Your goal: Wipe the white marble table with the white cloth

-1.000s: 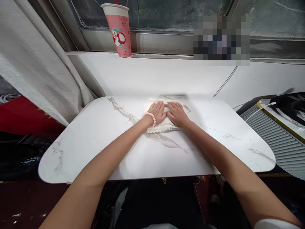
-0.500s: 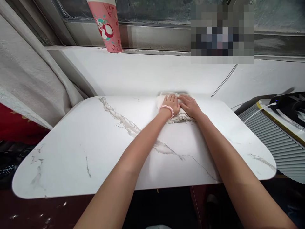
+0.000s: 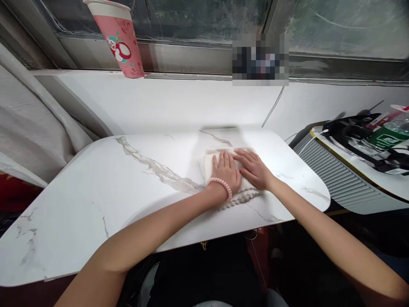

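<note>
Both hands lie flat on a folded white cloth point(image 3: 209, 164) that rests on the white marble-patterned bench point(image 3: 96, 200), right of its middle and nearer the front edge than the wall. The left hand point(image 3: 226, 171) is spread palm down, fingers straight and close together, covering the cloth's middle; a pink beaded bracelet point(image 3: 221, 186) circles its wrist. The right hand point(image 3: 254, 169) is also open and flat, palm down, fingers pointing left so that their tips touch the left hand's fingers. Neither hand pinches or grips the cloth; both press on it from above. The cloth's scalloped front edge point(image 3: 239, 200) shows just below the wrists, and its left side sticks out beside the left hand.

On the windowsill behind the bench, well apart from the hands, stands a pink paper cup point(image 3: 119, 40) with a cartoon print. A grey curtain point(image 3: 28, 123) hangs at the left. To the right of the bench sits a ribbed grey appliance point(image 3: 338, 175), with black cables point(image 3: 351, 132) and a green-labelled bottle point(image 3: 391, 132) on the surface beyond it
</note>
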`<action>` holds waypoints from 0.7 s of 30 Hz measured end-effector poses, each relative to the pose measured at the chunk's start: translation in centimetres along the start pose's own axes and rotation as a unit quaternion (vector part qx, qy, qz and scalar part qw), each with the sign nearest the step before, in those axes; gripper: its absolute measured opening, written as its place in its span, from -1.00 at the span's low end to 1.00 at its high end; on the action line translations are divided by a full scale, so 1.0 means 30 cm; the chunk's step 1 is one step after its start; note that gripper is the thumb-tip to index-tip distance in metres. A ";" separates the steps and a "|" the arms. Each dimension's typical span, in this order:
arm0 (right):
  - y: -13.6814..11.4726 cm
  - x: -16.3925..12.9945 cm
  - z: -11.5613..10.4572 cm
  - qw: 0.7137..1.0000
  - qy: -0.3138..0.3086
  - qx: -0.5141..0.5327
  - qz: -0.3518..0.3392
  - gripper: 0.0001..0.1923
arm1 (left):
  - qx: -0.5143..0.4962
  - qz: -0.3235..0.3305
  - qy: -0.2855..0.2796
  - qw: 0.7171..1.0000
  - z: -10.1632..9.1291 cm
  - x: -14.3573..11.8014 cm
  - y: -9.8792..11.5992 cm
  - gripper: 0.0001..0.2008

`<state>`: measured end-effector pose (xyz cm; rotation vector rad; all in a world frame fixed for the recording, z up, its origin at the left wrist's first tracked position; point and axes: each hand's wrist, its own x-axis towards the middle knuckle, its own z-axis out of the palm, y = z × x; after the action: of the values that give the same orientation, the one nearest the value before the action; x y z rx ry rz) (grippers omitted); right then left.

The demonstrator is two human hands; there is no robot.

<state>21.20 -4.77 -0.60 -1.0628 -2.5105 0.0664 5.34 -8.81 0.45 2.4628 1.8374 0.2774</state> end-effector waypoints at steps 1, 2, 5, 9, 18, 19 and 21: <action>-0.023 -0.034 -0.015 1.000 0.002 0.003 -0.004 -0.50 | -0.002 0.006 -0.003 1.000 0.001 -0.034 0.016 -0.37; -0.045 -0.068 -0.031 1.000 0.001 0.008 -0.008 -0.50 | -0.005 0.016 -0.007 1.000 0.001 -0.065 0.032 -0.36; -0.095 -0.163 -0.084 0.999 -0.021 0.024 0.000 -0.49 | -0.014 0.051 -0.012 0.999 0.002 -0.137 0.079 -0.35; -0.096 -0.262 -0.136 0.998 -0.019 0.037 0.043 -0.54 | -0.027 0.085 -0.023 0.996 0.002 -0.165 0.159 -0.36; 0.085 -0.375 -0.201 0.992 0.035 0.028 0.117 -0.60 | -0.070 0.142 -0.019 0.987 0.033 -0.020 0.354 -0.33; 0.102 -0.375 -0.204 0.991 0.038 0.024 0.123 -0.59 | -0.073 0.143 -0.015 0.987 0.039 -0.002 0.366 -0.33; 0.131 -0.363 -0.206 0.990 0.039 0.019 0.131 -0.59 | -0.076 0.140 -0.009 0.987 0.051 0.032 0.377 -0.34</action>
<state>33.06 -10.29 0.41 -1.3462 -2.2797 0.1442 16.57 -11.07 0.77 2.6006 1.4018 0.3914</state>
